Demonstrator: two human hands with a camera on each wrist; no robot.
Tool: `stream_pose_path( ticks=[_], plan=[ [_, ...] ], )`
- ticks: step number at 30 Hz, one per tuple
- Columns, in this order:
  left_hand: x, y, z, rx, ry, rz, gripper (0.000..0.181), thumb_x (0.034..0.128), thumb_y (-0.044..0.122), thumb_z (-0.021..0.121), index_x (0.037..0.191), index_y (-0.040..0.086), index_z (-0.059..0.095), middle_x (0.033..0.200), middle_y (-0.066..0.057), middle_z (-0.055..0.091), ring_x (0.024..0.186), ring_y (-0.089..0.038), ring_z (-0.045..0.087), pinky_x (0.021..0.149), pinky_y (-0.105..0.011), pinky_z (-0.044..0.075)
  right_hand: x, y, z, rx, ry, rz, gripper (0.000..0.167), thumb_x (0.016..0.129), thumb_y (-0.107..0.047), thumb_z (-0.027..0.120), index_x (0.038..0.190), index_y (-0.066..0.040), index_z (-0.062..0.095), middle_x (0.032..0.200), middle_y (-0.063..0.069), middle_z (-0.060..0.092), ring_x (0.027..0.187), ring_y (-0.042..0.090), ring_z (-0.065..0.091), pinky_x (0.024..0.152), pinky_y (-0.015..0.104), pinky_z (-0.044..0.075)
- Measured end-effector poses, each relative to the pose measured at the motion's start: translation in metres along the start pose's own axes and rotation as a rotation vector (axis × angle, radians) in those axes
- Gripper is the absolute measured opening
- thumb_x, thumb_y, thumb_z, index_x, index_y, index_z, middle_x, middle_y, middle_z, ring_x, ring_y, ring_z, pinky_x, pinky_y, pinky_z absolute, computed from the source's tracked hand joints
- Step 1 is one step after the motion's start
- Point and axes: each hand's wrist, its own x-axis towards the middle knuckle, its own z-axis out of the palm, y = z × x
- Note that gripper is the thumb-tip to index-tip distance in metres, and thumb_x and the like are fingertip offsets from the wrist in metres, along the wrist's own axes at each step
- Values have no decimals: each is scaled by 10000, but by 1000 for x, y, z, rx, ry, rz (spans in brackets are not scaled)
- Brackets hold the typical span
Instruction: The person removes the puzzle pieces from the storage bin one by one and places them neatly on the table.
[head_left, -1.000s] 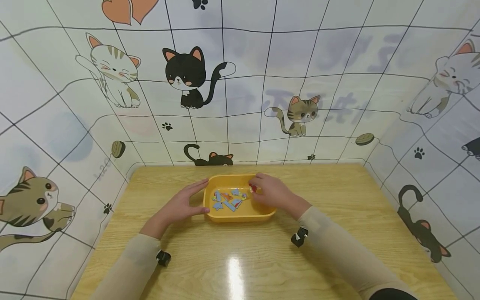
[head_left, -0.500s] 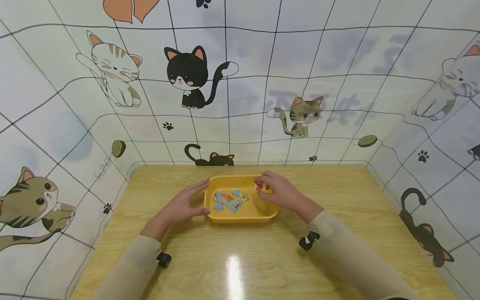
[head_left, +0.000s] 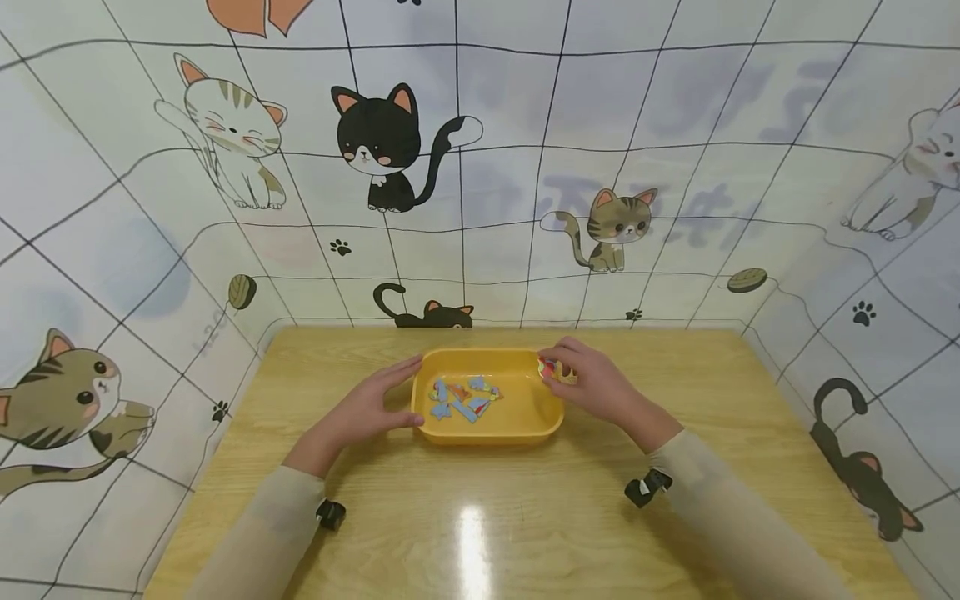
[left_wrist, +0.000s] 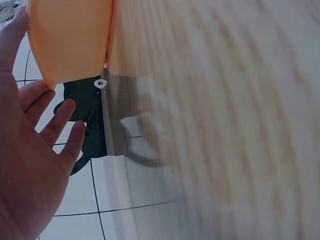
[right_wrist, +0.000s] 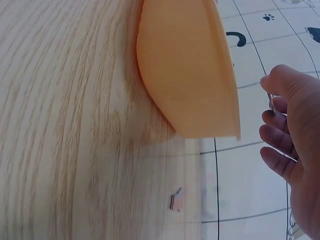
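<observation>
The yellow tray [head_left: 487, 438] stands on the table, with several small blue, orange and yellow pieces [head_left: 465, 408] in its left half. The left hand [head_left: 363, 411] rests spread against the tray's left end, fingers fairly straight, thumb at the front corner. In the left wrist view, the left hand [left_wrist: 30, 145] touches the tray wall [left_wrist: 70, 40]. The right hand [head_left: 603, 387] pinches a small red-and-white piece [head_left: 549, 367] over the tray's right rim. In the right wrist view, the right hand [right_wrist: 300, 135] holds the thin piece [right_wrist: 271, 102] edge-on, beside the tray wall [right_wrist: 190, 70].
A wooden table [head_left: 375, 517] extends around the tray, with a cat-patterned wall covering [head_left: 495, 183] behind and at the sides. In the right wrist view a small pinkish shape [right_wrist: 176, 200] shows on the table surface; whether piece or reflection, I cannot tell.
The right hand has moved right, from inside the tray to its right rim, carrying the red-and-white piece. The left hand stays against the tray. The head view has shifted slightly.
</observation>
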Motion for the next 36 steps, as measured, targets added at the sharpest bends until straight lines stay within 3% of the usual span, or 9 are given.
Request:
stream_pose_path(
  ticks=[12, 23, 36],
  plan=[
    [2, -2, -2, 9, -5, -4, 1025, 908, 491, 916, 1735, 181, 397, 1811, 57, 297, 1658, -369, 273, 1313, -668, 226, -15, 13, -17, 2, 36, 60, 336, 1015, -131, 822, 1338, -59, 766, 1141, 5, 683, 895, 217, 612, 685, 311, 540],
    [2, 1, -3, 12, -4, 22, 1038, 907, 531, 904, 1731, 153, 399, 1807, 13, 316, 1647, -397, 294, 1304, -679, 251, -35, 31, -24, -18, 18, 99, 401, 977, -117, 866, 1355, -41, 755, 1080, -8, 655, 881, 236, 622, 686, 314, 528],
    [1, 4, -3, 24, -3, 30, 1012, 917, 468, 915, 1729, 144, 403, 1807, 17, 313, 1645, -405, 297, 1301, -689, 251, -49, 55, -25, -67, -32, 170, 350, 1008, -110, 829, 1334, -7, 754, 1075, 28, 656, 877, 223, 614, 722, 351, 541]
  ],
)
